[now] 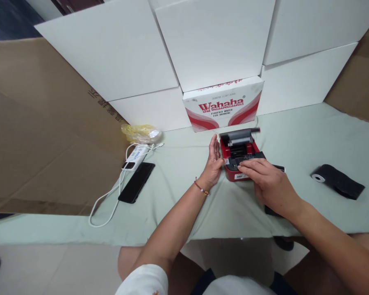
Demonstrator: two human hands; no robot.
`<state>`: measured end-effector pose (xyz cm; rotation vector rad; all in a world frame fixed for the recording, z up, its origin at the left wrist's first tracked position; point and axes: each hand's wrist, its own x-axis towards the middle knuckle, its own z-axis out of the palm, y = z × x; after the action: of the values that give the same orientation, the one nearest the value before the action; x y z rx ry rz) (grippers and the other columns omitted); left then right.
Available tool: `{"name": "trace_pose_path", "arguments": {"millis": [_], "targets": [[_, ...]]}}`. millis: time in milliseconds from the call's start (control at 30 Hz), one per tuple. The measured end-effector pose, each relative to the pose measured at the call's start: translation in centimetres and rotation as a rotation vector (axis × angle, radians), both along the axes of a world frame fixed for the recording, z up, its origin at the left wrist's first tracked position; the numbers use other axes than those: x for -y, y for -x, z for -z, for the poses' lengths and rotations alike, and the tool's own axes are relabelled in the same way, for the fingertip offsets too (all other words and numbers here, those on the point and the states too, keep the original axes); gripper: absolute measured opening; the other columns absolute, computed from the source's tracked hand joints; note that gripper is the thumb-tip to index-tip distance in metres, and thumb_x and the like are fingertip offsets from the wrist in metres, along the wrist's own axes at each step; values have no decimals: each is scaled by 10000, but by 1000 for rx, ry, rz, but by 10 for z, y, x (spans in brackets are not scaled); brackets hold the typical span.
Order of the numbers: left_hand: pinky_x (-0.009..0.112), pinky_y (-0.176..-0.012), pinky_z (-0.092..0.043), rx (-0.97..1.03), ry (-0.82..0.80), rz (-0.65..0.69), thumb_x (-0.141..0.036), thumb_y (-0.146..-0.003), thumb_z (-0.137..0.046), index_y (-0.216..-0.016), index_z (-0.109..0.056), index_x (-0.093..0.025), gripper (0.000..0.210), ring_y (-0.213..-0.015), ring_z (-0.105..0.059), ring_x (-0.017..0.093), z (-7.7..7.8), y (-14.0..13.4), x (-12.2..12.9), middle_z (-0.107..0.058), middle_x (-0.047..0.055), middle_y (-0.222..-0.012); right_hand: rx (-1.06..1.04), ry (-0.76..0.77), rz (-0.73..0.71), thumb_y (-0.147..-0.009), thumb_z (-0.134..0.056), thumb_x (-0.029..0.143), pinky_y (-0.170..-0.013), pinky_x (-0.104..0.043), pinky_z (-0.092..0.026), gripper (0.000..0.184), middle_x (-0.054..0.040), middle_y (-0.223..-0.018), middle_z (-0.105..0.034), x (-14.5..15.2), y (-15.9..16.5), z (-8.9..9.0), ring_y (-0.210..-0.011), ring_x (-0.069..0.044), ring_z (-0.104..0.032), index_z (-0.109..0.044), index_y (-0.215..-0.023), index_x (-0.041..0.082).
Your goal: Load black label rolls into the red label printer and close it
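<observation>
A small red and black printer (231,175) stands on the cloth with its lid (240,136) swung up, showing the hollow inside. A white label is on its front. My left hand (214,166) lies along the printer's left side, fingers stretched out and thumb touching the front left corner. Over the front top panel, my right hand (269,182) has its fingers pressed together; the fingertips touch the panel, and whatever may be between them is hidden. A dark object (272,212) shows partly from under my right hand.
A black roll with a white core (335,180) lies to the right. Behind the printer stands a Wahaha box (223,108) against white panels. A black phone (137,183), white power strip (138,156) with cable, and yellowish plastic bag (141,133) lie left, beside a cardboard wall (55,131).
</observation>
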<state>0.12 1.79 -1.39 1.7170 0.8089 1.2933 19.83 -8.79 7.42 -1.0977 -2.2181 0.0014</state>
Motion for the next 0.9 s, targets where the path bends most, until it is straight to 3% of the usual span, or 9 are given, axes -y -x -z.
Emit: {"name": "trace_pose_path", "arguments": {"millis": [133, 267, 400, 533, 667, 767, 833, 900], "targets": [[476, -1257, -350, 204, 107, 72, -407, -940, -583, -1611, -199, -388, 773, -1599, -271, 250, 4, -2, 2, -299, 63, -1703, 58, 148, 23, -911, -467, 90, -881, -385, -603, 396, -68, -1180, -778, -26, -6, -28, -1021, -242, -723, -766, -1135, 221], [485, -1268, -312, 220, 149, 49, -423, -930, -606, -1604, -221, -365, 778, -1593, -275, 261, 6, -1, 1, -318, 75, -1690, 384, 349, 276, -939, -483, 203, -798, -410, -576, 399, -95, -1189, -776, -84, 4, -55, -989, -292, -742, -756, -1224, 260], [500, -1288, -264, 192, 154, 45, -454, -911, -613, -1595, -231, -310, 797, -1594, -264, 274, 7, 1, -2, -296, 111, -1695, 629, 496, 343, -797, -678, 186, -724, -389, -558, 331, -151, -1046, -800, -131, 35, -53, -926, -327, -754, -805, -1099, 239], [500, -1292, -260, 189, 125, 60, -470, -897, -624, -1558, -304, -262, 763, -1569, -316, 284, 7, 2, -5, -329, 140, -1679, 641, 517, 330, -766, -726, 204, -740, -381, -561, 274, -162, -1010, -798, -134, 44, -52, -914, -315, -751, -804, -1028, 206], [490, -1283, -277, 214, 110, 55, -521, -893, -636, -1542, -328, -269, 762, -1558, -334, 288, 9, 2, -7, -351, 134, -1668, 520, 503, 241, -898, -640, 370, -843, -375, -573, 355, -87, -1210, -767, -98, -7, -81, -1034, -274, -722, -728, -1223, 258], [476, -1266, -311, 207, 101, 72, -577, -889, -637, -1549, -321, -288, 786, -1544, -357, 283, 10, 2, -9, -374, 122, -1654, 281, 538, 190, -946, -566, 517, -752, -374, -591, 415, -67, -1148, -781, -70, -75, -97, -920, -263, -733, -704, -1261, 284], [466, -1264, -320, 215, 103, 74, -593, -873, -653, -1544, -339, -305, 795, -1537, -369, 280, 10, 3, -9, -390, 104, -1645, 237, 558, 193, -934, -572, 541, -759, -401, -600, 445, -94, -1153, -782, -60, -117, -91, -935, -293, -742, -724, -1251, 267], [463, -1266, -320, 238, 122, 69, -583, -853, -679, -1527, -380, -324, 782, -1536, -371, 278, 9, 3, -8, -406, 82, -1635, 258, 628, 186, -911, -601, 501, -814, -421, -606, 436, -116, -1181, -780, -58, -147, -71, -991, -314, -745, -751, -1221, 234]]}}
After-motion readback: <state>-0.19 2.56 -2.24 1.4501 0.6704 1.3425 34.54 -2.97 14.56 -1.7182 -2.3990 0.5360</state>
